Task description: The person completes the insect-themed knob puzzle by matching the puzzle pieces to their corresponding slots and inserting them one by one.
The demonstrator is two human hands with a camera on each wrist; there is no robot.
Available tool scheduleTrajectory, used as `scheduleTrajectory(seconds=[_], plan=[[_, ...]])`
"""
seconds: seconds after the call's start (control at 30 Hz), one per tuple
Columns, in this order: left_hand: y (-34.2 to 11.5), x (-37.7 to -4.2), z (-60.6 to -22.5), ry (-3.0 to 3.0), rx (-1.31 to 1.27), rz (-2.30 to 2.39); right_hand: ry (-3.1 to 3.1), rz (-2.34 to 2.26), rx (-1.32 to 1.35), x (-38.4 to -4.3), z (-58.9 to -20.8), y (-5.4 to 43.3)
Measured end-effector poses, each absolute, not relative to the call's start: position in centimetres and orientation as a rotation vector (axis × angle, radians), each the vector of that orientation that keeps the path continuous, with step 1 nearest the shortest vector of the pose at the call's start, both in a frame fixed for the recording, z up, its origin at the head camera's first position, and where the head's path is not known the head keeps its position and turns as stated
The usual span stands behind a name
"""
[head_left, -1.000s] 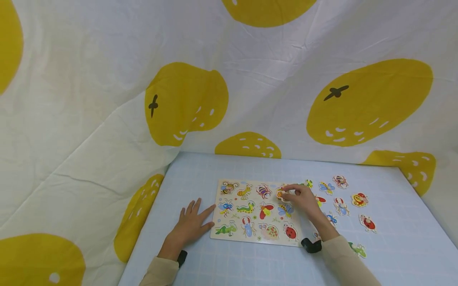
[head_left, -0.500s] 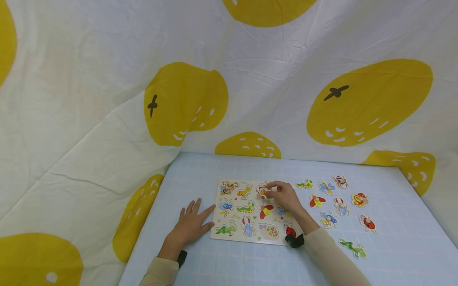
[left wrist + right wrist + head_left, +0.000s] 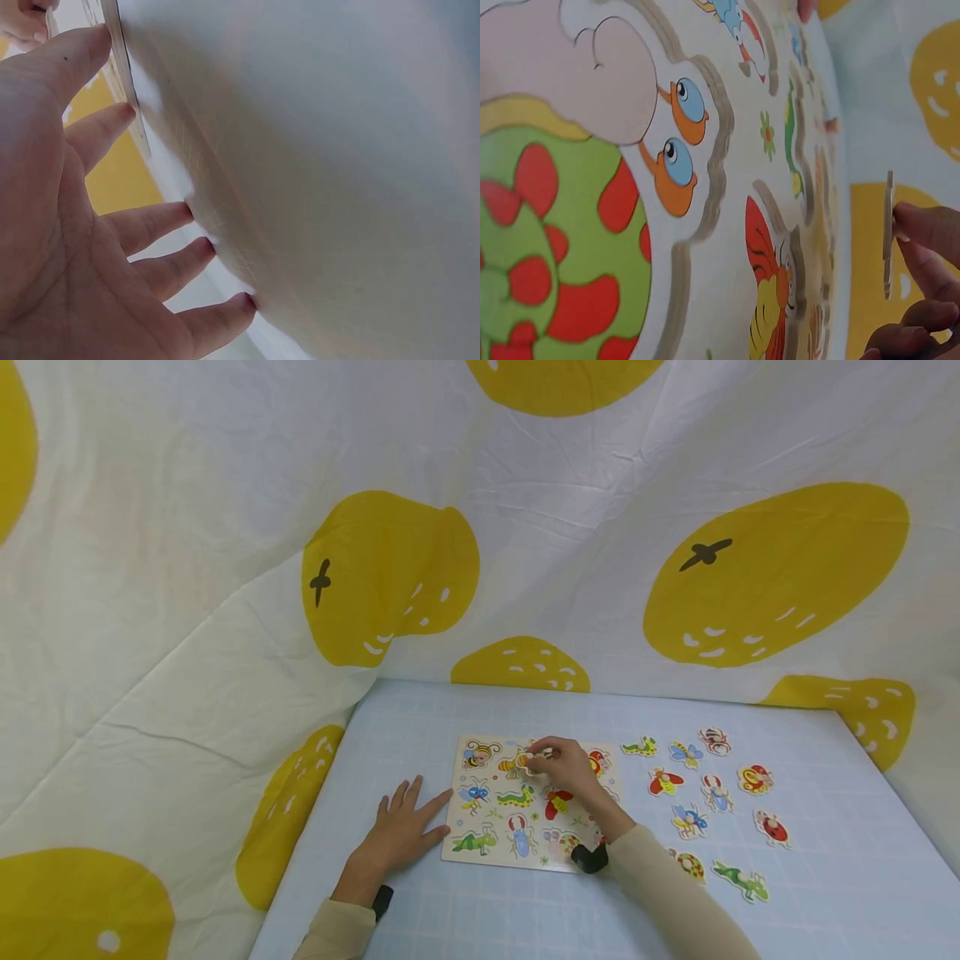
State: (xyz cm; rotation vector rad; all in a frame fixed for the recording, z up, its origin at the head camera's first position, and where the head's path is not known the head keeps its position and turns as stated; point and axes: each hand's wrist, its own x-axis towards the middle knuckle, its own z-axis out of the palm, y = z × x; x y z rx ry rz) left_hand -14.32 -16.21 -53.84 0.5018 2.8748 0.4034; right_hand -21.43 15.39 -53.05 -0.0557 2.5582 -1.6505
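Observation:
A wooden insect puzzle board (image 3: 495, 859) with printed, cut-out recesses lies on the table. My left hand (image 3: 400, 835) rests palm down to its left, fingers spread, with thumb and index fingertips at the board's left edge. Over the top row, my right hand (image 3: 564, 770) pinches a small puzzle piece (image 3: 529, 763) with orange-yellow stripes by its back knob, close to the yellow striped insect recess. In the right wrist view this thin piece (image 3: 888, 240) appears edge-on, raised above the board. The curled fingers partly cover the recesses to the right.
Loose puzzle pieces lie to the board's right, among them a caterpillar (image 3: 639, 746), a stag beetle (image 3: 717, 793), a ladybug (image 3: 771, 828) and a grasshopper (image 3: 741, 881). A fruit-print white curtain (image 3: 525, 568) hangs behind and left of the light blue table (image 3: 405, 710).
My right hand has carried the pinched piece leftward along the board's top row, from the right-hand recess to near the second from left. The left hand has stayed still.

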Motion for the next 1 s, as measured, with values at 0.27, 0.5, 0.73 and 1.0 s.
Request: scheduleTrajectory(seconds=[0.27, 0.5, 0.73, 1.0], plan=[[-16.2, -14.3, -53.8, 2.870, 0.489, 0.386, 2.641, -1.559, -0.011, -22.0, -52.9, 13.2], [-16.1, -14.2, -53.7, 2.863, 0.480, 0.404, 2.711, -1.399, 0.059, -22.3, -53.1, 11.9], [-16.0, -14.2, -53.6, 2.864, 0.489, 0.394, 2.772, -1.299, 0.107, -22.4, -53.4, 11.5], [-16.1, -14.2, -53.6, 2.858, 0.482, 0.396, 2.802, -1.245, 0.063, -22.4, -53.6, 11.3]])
